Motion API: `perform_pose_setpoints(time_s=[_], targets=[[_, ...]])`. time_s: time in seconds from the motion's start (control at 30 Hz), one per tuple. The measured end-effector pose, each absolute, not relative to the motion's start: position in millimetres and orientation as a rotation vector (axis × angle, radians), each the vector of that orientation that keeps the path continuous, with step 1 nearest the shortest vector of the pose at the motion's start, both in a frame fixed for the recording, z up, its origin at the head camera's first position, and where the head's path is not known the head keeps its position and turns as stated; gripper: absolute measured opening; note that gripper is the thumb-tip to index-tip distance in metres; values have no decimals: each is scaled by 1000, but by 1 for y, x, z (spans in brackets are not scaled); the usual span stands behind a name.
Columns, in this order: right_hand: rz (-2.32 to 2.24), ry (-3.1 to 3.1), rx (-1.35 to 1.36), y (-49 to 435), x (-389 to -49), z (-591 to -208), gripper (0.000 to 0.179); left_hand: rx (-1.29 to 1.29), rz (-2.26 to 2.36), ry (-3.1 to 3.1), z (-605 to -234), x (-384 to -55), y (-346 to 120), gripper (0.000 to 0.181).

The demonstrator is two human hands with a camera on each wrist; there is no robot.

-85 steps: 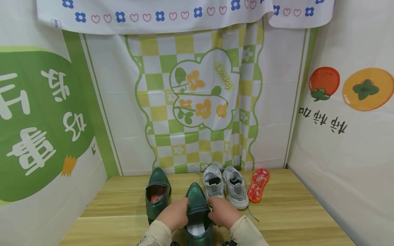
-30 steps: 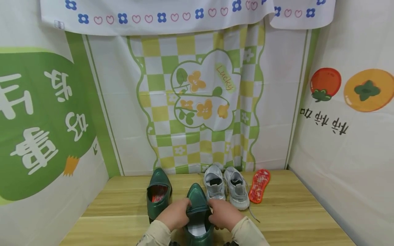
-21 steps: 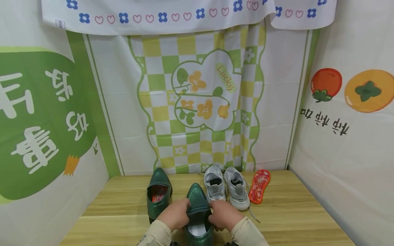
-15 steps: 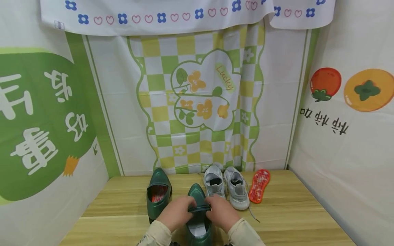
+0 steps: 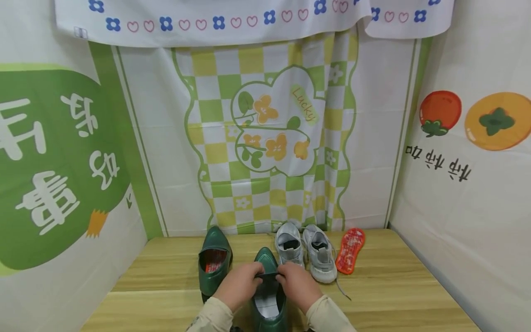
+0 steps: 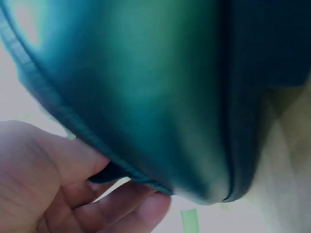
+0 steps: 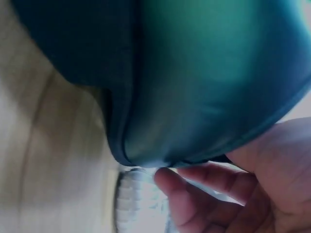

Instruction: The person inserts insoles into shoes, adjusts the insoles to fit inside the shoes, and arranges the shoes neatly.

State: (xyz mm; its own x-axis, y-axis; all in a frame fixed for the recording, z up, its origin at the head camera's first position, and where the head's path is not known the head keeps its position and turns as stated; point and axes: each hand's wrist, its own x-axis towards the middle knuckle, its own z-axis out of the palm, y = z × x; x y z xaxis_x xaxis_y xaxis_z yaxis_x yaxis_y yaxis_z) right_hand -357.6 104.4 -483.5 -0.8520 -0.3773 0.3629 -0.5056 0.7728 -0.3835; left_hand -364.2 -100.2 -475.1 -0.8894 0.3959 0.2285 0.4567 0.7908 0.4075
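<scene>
A green pointed loafer (image 5: 265, 258) stands on the wooden surface in front of me, toe away, with a pale lining or insole (image 5: 267, 304) showing inside. My left hand (image 5: 240, 283) pinches the left end of the dark upper edge of its opening. The right end of that edge is pinched by my right hand (image 5: 297, 283). In the left wrist view, the thumb and fingers meet at the rim of the green loafer (image 6: 141, 97). The right wrist view has the fingers curled at the opposite side of the same loafer (image 7: 194, 87).
To the left stands the matching green loafer (image 5: 214, 240) with a red patterned insole (image 5: 214, 262) inside. Two grey sneakers (image 5: 321, 260) stand behind on the right, one trailing a lace. A loose red insole (image 5: 351, 251) lies beside them on the wooden board (image 5: 394, 281).
Both hands have shifted from the loafer's sides up and inward to its upper edge, which is now lifted, so more of the pale inside shows. The other shoes have not moved.
</scene>
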Motion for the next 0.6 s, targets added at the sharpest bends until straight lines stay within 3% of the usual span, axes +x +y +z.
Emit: perform_pose_setpoints(time_s=[0.43, 0.6], targets=[[786, -2832, 738, 106, -357, -473, 18, -709, -737, -2857, -471, -360, -98, 8], [791, -2797, 660, 103, -357, -478, 23, -699, -656, -2825, -472, -361, -98, 5]])
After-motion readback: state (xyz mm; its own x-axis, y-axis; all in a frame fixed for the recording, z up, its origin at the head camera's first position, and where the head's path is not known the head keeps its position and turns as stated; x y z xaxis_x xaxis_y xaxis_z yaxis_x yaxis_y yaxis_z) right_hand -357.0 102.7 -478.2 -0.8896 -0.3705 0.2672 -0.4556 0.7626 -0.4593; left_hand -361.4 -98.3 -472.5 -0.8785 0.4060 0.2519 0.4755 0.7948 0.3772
